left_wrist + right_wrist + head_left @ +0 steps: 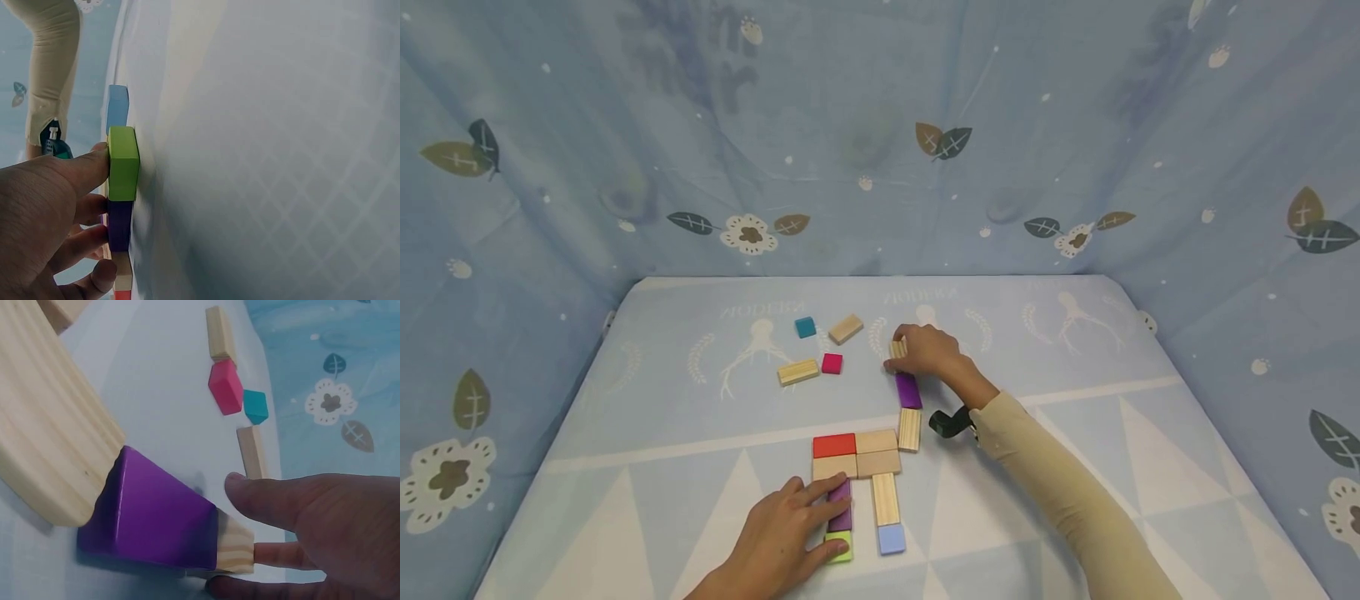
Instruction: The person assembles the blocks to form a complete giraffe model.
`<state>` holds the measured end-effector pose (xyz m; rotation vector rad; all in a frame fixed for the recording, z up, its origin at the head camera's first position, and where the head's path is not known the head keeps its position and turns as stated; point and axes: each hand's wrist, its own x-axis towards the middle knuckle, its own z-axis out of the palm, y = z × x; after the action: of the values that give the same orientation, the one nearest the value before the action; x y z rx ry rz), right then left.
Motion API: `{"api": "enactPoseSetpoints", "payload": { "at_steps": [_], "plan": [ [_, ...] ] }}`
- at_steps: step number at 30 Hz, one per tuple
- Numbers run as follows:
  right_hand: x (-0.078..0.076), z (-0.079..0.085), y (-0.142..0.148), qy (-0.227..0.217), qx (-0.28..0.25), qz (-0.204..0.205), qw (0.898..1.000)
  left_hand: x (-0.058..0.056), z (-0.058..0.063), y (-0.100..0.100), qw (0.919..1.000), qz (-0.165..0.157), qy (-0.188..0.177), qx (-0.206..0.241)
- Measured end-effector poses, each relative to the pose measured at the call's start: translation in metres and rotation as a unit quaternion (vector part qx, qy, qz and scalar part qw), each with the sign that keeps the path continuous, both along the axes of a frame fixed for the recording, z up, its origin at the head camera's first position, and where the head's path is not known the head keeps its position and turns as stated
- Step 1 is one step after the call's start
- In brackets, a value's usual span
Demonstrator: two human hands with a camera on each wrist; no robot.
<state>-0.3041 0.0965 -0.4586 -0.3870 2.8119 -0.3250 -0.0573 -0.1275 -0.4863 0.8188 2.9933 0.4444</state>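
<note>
My left hand (778, 527) rests at the left side of a short column, its thumb on a lime green block (841, 548) and its fingers on a purple block (841, 508). In the left wrist view, thumb and fingertips lie along the edge of the green block (123, 164) and the dark purple one (120, 225). My right hand (931, 350) is at a plain wooden block (898, 348), set end to end with another purple block (908, 390). From the right wrist, one finger touches the wooden block's (234, 545) far end, while the thumb stands apart from it.
A red block (834, 446) and several plain blocks (878, 462) form a rectangle. Below it extends a wooden block (886, 498) with a light blue one (891, 539). Another wooden block (909, 429) adjoins its right corner. Teal (805, 327), pink (832, 363) and wooden blocks (797, 372) lie loose further back.
</note>
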Motion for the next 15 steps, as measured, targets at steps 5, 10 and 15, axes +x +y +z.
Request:
{"api": "enactPoseSetpoints", "payload": {
  "at_steps": [5,10,15],
  "plan": [
    [0.007,0.002,0.0,-0.026,-0.001,0.004,1.0,0.0,-0.001,-0.001,0.9999,-0.003,0.005,0.01],
    [0.012,-0.001,0.001,-0.023,-0.021,-0.006,0.999,0.001,-0.002,-0.001,0.9993,-0.005,0.025,0.026],
    [0.014,-0.005,0.005,-0.01,-0.044,-0.02,0.999,0.002,-0.004,-0.001,0.9987,-0.006,0.037,0.035]
  ]
}}
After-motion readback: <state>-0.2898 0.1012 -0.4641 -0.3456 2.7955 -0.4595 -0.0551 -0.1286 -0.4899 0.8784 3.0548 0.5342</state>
